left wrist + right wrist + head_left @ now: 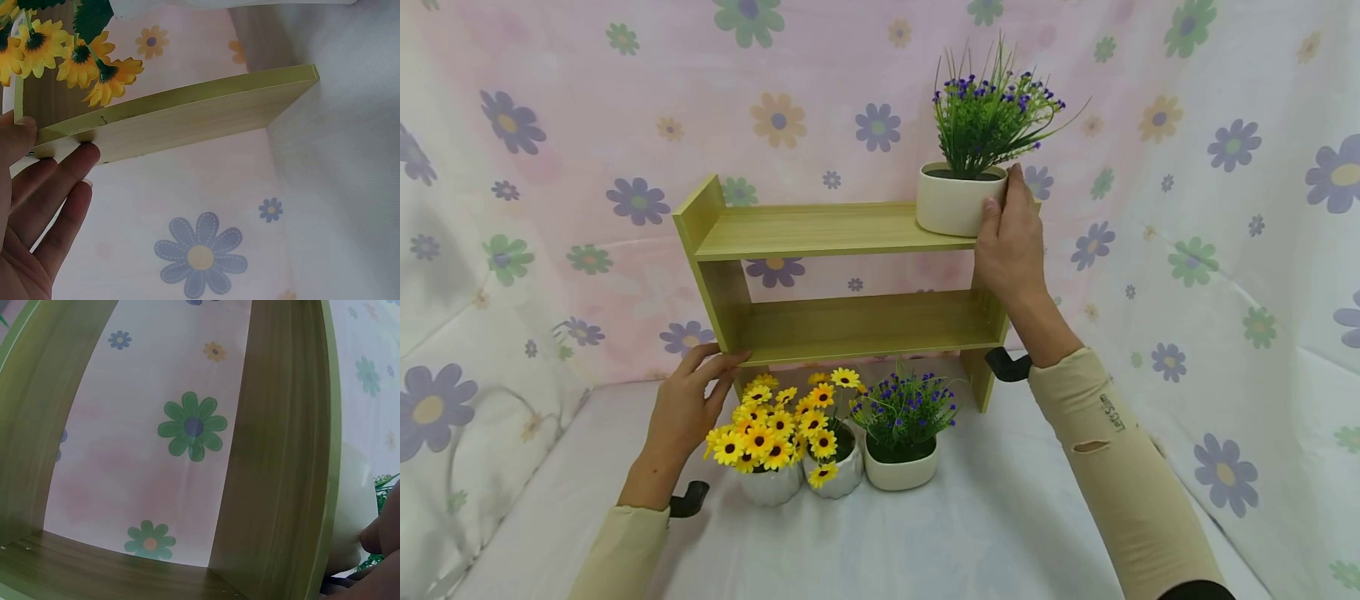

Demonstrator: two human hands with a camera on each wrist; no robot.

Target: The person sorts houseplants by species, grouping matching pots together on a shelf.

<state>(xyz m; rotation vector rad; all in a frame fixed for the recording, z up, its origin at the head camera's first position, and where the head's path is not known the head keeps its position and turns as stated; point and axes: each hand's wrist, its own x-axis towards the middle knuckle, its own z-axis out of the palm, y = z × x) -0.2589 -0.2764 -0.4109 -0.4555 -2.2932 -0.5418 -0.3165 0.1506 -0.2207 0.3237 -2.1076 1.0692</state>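
Observation:
My right hand (1013,250) grips a cream oval flowerpot (951,204) of purple flowers at the right end of the top board of a wooden shelf (812,229). Its thumb lies on the pot's front, the fingers along its right side. In the right wrist view the pot (353,519) shows only partly, behind the board's edge. My left hand (681,408) holds the shelf's left side panel near the lower board; the left wrist view shows thumb and fingers on either side of the panel (206,109).
In front of the shelf, on the white-covered table (880,550), stand two whitish pots of yellow flowers (771,483) (842,471) and a cream pot of purple flowers (901,473). Flower-print cloth (827,67) hangs behind and at both sides.

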